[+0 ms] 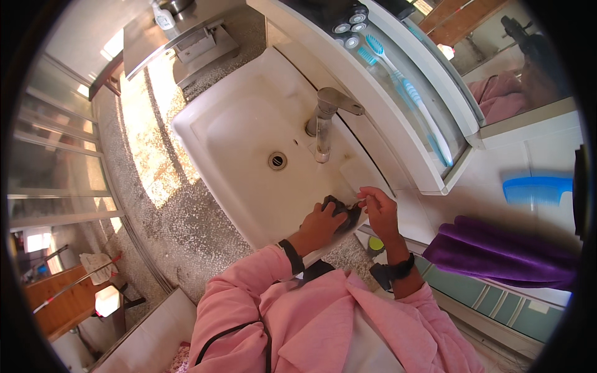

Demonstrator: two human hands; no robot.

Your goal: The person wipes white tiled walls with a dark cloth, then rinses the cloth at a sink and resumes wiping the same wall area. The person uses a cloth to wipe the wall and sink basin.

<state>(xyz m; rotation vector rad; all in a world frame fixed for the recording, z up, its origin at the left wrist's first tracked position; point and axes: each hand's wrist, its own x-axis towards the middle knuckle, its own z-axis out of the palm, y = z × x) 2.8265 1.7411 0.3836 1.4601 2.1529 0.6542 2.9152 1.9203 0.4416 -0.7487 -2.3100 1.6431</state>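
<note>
A crumpled dark cloth point(350, 217) lies on the near right edge of the white ceramic sink point(252, 196). My left hand point(321, 225) grips it from above, its fingers curled over the fabric. Beside it, my right hand point(381, 210) has bent fingers at the right end of the cloth; whether they pinch it is unclear. Beyond my hands stands a metal single-lever faucet point(324, 123), its spout over the basin. The round drain point(277, 161) shows in the basin floor, with no standing water visible.
A white shelf point(410, 161) above the sink's right side holds a toothbrush point(410, 88) and an electric shaver head point(352, 25). A blue comb point(536, 189) and purple towel point(499, 254) hang at right. A spray bottle point(163, 18) stands on a far counter.
</note>
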